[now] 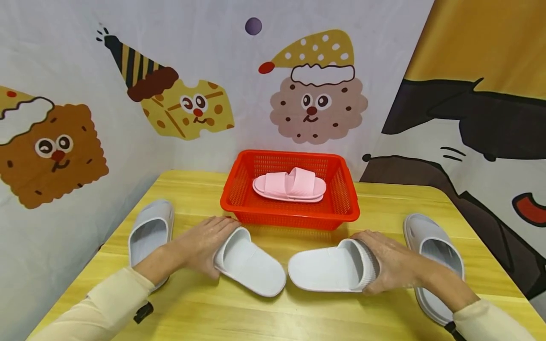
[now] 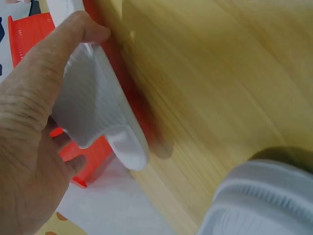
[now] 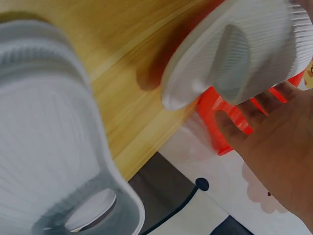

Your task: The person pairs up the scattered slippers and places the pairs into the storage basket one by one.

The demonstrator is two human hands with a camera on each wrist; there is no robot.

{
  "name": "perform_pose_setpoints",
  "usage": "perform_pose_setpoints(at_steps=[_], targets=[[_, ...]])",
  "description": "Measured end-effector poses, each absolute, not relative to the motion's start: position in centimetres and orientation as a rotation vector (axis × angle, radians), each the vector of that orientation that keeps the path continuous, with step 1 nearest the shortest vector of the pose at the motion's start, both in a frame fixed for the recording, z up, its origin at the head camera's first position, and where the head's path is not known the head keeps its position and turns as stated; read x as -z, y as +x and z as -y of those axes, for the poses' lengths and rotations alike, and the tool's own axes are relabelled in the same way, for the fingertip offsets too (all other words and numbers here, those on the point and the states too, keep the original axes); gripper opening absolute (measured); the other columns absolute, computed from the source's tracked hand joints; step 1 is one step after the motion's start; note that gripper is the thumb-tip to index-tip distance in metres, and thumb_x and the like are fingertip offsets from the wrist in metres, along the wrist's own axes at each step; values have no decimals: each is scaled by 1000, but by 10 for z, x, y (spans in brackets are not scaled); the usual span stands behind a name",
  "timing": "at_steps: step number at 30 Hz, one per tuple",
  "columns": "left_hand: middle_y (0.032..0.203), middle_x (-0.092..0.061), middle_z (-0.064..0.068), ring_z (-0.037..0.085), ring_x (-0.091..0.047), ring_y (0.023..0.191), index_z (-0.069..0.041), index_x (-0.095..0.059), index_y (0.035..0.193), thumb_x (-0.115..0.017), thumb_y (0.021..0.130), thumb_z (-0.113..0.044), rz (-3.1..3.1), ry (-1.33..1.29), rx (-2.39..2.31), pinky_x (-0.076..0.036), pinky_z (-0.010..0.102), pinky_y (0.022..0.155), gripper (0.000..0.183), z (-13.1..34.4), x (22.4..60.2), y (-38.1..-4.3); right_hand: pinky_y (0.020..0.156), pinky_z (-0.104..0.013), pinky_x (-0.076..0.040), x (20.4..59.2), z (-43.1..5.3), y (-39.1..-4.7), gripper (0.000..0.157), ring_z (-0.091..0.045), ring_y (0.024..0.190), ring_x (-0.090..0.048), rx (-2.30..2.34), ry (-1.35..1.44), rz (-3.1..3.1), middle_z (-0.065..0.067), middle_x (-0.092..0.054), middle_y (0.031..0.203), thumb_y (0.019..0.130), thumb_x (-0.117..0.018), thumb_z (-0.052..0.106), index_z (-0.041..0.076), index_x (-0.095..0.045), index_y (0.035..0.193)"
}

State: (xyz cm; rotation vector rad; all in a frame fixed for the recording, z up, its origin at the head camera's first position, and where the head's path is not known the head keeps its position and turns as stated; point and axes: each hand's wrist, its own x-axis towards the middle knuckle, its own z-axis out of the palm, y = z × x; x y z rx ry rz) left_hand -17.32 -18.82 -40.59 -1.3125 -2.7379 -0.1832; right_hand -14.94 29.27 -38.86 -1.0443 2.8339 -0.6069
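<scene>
My left hand (image 1: pixel 204 244) grips a white slipper (image 1: pixel 256 270) across its ribbed strap, thumb on the near side. My right hand (image 1: pixel 390 260) holds a matching white slipper (image 1: pixel 320 270) the same way, fingers over the far side of its strap. Heel ends of the two point at each other, close together in front of the basket. In the left wrist view the thumb presses near the sole edge of the left slipper (image 2: pixel 90 98). Part of the strap of the right slipper (image 3: pixel 269 44) shows above the fingers in the right wrist view.
A red plastic basket (image 1: pixel 290 219) stands at the back of the wooden table (image 1: pixel 222 317), holding pink slippers (image 1: pixel 304 184). One grey slipper (image 1: pixel 149 234) lies at the left, partly behind my forearm, and another grey slipper (image 1: pixel 431 237) at the right. A cartoon-printed cloth (image 1: pixel 192 156) hangs behind.
</scene>
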Motion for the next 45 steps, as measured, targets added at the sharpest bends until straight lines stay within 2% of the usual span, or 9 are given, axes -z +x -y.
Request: perform_pose_setpoints(at_steps=[7,14,22,33,45], targets=[[138,-50,21,37,-51,128,7,-40,144,-88,54,-52,2693,-1289,240,-41,50,108,118,183,408,-171,78,-34,-51,388,-281,-149,95,-9,102,-51,609,-1063,-2876,13,-54,116,60,-90,59,23,-50,138],[133,-52,17,33,-54,120,4,-43,142,-86,53,-59,2678,-1250,224,-44,47,106,117,175,411,-168,78,-34,-51,387,-274,-148,96,-10,105,-50,667,-1025,-2877,14,-53,119,60,-90,60,23,-49,138],[132,-51,16,30,-53,119,3,-43,143,-85,54,-62,2674,-1244,204,-42,45,107,118,165,408,-165,72,-29,-50,388,-270,-144,93,-10,100,-48,714,-1064,-2892,12,-52,116,62,-89,63,24,-52,138],[127,-52,11,26,-54,111,0,-47,139,-82,52,-65,2610,-1192,200,-49,44,98,114,156,414,-161,75,-33,-50,391,-258,-148,92,-11,106,-48,638,-1090,-2939,9,-51,127,66,-84,67,19,-52,138],[122,-55,10,24,-55,107,-1,-50,136,-82,52,-67,2612,-1152,180,-49,41,96,111,147,413,-159,81,-40,-51,390,-244,-151,90,-12,107,-48,553,-1114,-2972,10,-51,122,68,-78,73,19,-54,135]])
